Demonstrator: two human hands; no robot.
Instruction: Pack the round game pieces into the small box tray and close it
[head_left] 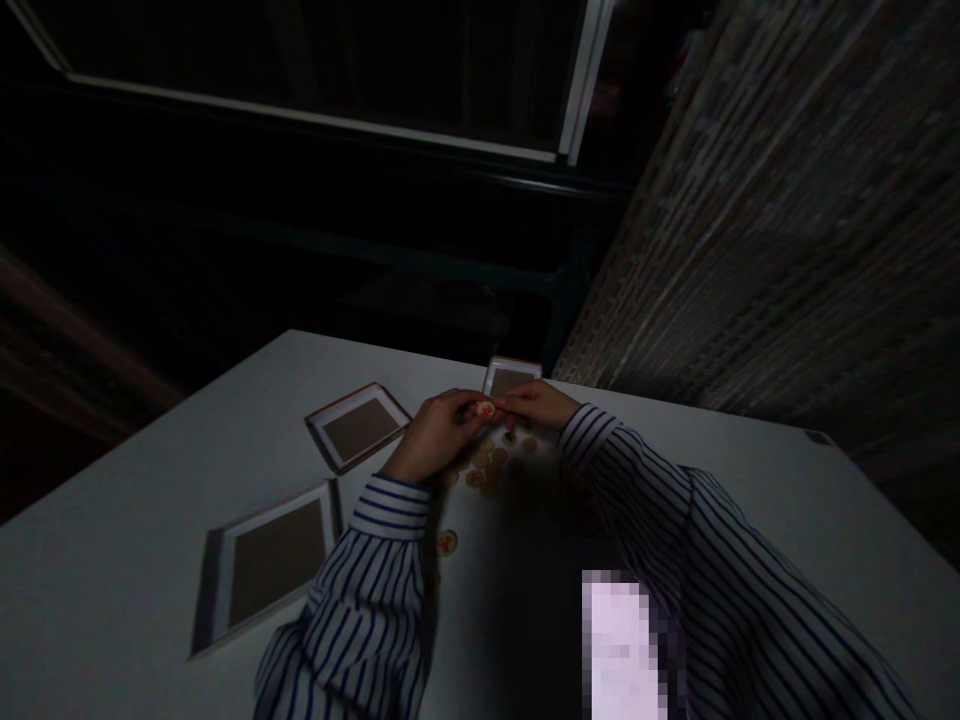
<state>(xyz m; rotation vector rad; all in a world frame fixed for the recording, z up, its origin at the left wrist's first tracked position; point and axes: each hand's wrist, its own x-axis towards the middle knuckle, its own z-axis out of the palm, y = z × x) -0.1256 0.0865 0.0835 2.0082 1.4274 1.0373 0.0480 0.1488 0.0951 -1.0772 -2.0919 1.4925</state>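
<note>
A round, pale xiangqi piece (486, 409) with a red character is raised above the table, its marked face toward me. My left hand (442, 428) pinches it from the left, fingers closed. From the right, my right hand (538, 403) has its fingertips closed on the piece's edge. Beneath and between the hands lie several loose wooden pieces (491, 458), some in shadow and partly hidden by my wrists. Nearer to me, by my left cuff, another piece with a red character (447, 543) lies flat.
The white table (750, 520) carries three shallow open boxes: a near-left box (277, 560), a middle-left box (365, 428) and a far box (514, 378) partly behind my right hand. A bright blurred patch (626, 650) shows at the bottom. A string curtain (750, 230) hangs at right.
</note>
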